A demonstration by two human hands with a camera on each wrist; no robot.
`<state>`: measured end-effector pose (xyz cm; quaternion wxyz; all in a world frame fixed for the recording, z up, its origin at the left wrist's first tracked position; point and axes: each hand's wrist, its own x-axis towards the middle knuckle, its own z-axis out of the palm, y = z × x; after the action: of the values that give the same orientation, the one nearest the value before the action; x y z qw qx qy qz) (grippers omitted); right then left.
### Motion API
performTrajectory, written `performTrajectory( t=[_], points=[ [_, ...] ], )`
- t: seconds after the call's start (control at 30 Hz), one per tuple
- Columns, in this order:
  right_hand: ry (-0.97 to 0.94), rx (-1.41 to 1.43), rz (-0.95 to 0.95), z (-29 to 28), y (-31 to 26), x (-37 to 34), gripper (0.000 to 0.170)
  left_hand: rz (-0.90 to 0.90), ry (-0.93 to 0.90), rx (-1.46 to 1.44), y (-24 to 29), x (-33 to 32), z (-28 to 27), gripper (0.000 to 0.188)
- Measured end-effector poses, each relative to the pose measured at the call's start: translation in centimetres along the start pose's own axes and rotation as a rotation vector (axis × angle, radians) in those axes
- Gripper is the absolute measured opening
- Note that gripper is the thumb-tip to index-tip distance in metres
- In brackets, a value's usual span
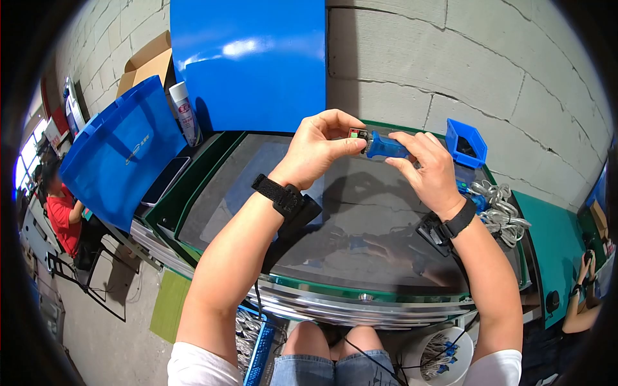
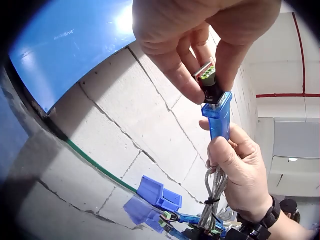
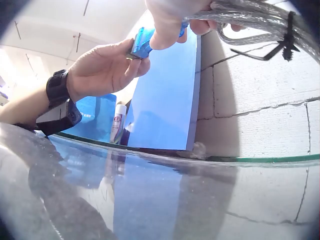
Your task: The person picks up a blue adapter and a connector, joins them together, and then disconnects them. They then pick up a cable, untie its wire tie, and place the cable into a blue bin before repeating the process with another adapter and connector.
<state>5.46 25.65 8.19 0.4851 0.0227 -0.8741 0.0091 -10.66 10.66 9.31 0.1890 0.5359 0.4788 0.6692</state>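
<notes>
Above the dark mat, my left hand (image 1: 320, 145) pinches a small black connector with green terminals (image 2: 207, 77) between thumb and fingers. It meets the end of a translucent blue plug (image 1: 387, 147), which my right hand (image 1: 428, 168) grips from the other side. In the left wrist view the blue plug (image 2: 219, 120) stands below the connector, their ends touching. A bundled grey cable (image 2: 214, 192) with a black tie hangs by my right hand (image 2: 243, 172). The right wrist view shows part of the blue plug (image 3: 143, 42) between both hands.
Coiled cables (image 1: 505, 215) lie at the mat's right, below a blue bin (image 1: 467, 143). A blue bag (image 1: 122, 151), spray can (image 1: 185, 114) and phone (image 1: 166, 181) stand or lie at left. Below the table are a white bucket (image 1: 450, 373) and blue basket (image 1: 261, 350).
</notes>
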Motion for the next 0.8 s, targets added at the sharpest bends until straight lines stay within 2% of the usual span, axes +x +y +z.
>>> performTrajectory(
  t=[0.13,0.2,0.37,0.43,0.5,0.53,0.63,0.73,0.8],
  points=[
    [-0.004,-0.011,0.026,0.0,-0.1,0.0,0.033,0.008,-0.001,-0.013,-0.1,0.1,0.0,0.024],
    [-0.011,-0.023,0.024,0.1,0.0,-0.1,0.033,-0.009,0.020,0.069,-0.2,0.1,0.0,0.024],
    [-0.029,-0.039,0.031,-0.2,-0.1,-0.1,0.032,-0.075,0.023,-0.059,-0.6,0.3,-0.2,0.021],
    [0.005,-0.128,0.015,0.0,0.2,-0.2,0.031,-0.012,0.073,0.066,-0.9,0.3,-0.3,0.019],
    [0.047,-0.163,0.098,-0.1,1.7,-0.5,0.032,-0.011,0.199,0.016,-0.6,0.7,-1.8,0.019],
    [0.050,-0.152,0.123,-0.3,2.3,-0.5,0.032,0.017,0.243,-0.120,-0.7,0.9,-2.4,0.019],
    [0.049,-0.068,0.177,-0.2,2.4,-0.5,0.033,-0.064,0.172,-0.244,-0.5,0.9,-2.5,0.022],
    [0.050,-0.024,0.109,-0.1,1.7,-0.4,0.033,-0.088,-0.002,-0.253,-0.7,0.5,-1.1,0.029],
    [0.042,0.002,0.090,-0.3,1.3,-0.2,0.033,-0.099,-0.017,-0.270,-0.5,0.4,-0.8,0.033]
  ],
)
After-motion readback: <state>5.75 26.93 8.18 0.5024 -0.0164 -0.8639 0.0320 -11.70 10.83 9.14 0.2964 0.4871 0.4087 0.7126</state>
